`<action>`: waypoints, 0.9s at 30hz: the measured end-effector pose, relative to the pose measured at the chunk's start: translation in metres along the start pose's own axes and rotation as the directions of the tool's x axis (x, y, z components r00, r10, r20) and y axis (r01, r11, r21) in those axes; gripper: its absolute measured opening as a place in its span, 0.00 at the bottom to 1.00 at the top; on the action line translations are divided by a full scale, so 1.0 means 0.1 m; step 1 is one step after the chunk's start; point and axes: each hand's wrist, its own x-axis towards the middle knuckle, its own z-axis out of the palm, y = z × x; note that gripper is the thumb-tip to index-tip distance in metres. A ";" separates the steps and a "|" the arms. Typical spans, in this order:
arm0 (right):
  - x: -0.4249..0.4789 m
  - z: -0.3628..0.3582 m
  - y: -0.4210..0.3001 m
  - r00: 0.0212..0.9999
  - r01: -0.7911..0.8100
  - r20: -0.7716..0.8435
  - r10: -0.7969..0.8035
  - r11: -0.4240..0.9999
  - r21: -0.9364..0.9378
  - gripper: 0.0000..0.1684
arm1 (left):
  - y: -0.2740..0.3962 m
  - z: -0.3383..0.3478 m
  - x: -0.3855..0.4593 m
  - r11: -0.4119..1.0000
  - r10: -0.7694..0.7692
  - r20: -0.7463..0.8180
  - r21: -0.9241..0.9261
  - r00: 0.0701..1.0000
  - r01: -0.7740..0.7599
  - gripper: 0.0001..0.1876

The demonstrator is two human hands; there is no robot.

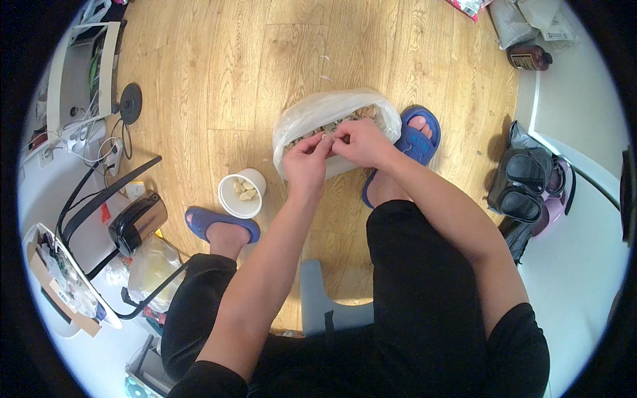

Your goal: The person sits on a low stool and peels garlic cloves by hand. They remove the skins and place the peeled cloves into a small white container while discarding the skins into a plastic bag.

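Both hands meet above the mouth of a translucent white plastic bag (323, 107), which lies open on the floor and holds a jumble of brownish pieces that look like garlic and dry skins. My left hand (304, 161) pinches a small pale garlic clove (324, 136), mostly hidden by the fingers. My right hand (363, 143) has its thumb and fingertips closed against the same clove. Left of the bag stands a white plastic tub (224, 196), slightly tilted in view, with several peeled garlic cloves (244, 188) on its bottom.
Blue slippers (219, 224) on my feet flank the tub and bag. Bits of skin (326, 78) dot the wood floor (234, 59). At left are an electric kettle (139, 221), cables and a black-legged stand. Black sandals (522, 184) and a brown bottle (529, 57) lie at right.
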 end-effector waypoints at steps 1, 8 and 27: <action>-0.01 -0.01 0.00 1.000 -0.011 -0.020 0.011 1.000 0.001 0.15 | 0.01 0.01 0.00 1.000 -0.011 0.003 -0.010 1.000 0.011 0.12; 0.00 0.03 0.05 0.984 -0.122 -0.108 0.139 0.980 0.155 0.15 | 0.09 -0.08 0.13 0.953 -0.160 0.210 -0.223 0.965 0.206 0.09; -0.06 0.10 0.21 0.956 -0.294 0.224 0.190 0.632 0.717 0.11 | 0.05 -0.13 0.14 0.997 -0.007 0.210 0.071 0.978 -0.008 0.15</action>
